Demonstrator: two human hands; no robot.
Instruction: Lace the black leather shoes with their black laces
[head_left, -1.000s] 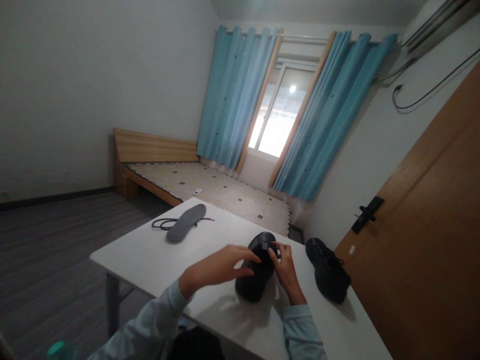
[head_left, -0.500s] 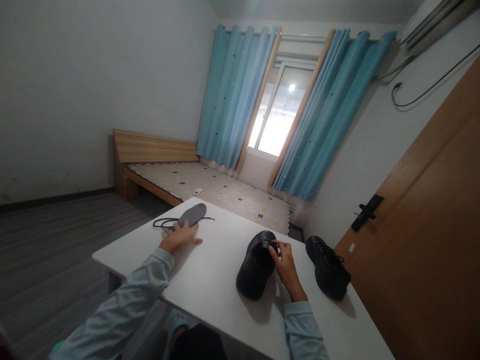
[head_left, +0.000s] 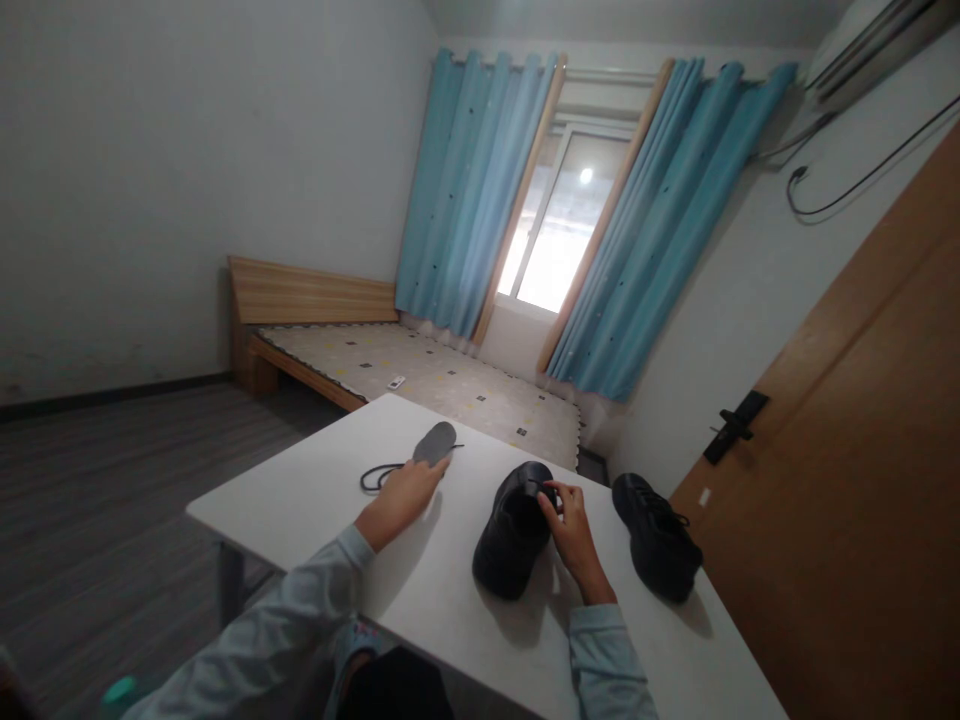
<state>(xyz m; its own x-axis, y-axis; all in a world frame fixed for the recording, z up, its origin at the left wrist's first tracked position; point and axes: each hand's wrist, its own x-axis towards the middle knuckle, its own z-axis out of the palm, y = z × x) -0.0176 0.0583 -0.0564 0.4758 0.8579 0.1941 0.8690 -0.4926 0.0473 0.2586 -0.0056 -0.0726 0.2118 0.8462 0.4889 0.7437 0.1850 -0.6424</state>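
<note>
Presently, the left hand lies palm down on the near end of a grey insole, fingers spread flat over it; whether they curl around its edge cannot be told from this angle. The insole rests flat on the white table, toward the far edge, its uncovered tip pointing away from the person. A dark shoelace lies looped on the tabletop just left of the hand, touching or passing under the insole; a thin end shows beside the insole's far tip.

The right hand is at the black shoe in the middle of the table. Thumb and forefinger are pinched on the far rim of the shoe's opening, the other fingers curled. The shoe stands on its sole, opening up and dark inside, heel end nearer the person. No lace is visible on it.

A second black shoe, laced, stands to the right, near the table's right edge, apart from the first shoe and from both hands.

Both forearms wear pale blue sleeves. Behind the table: a wooden bed frame with a patterned mattress, blue curtains around a bright window, and a wooden door on the right.
</note>
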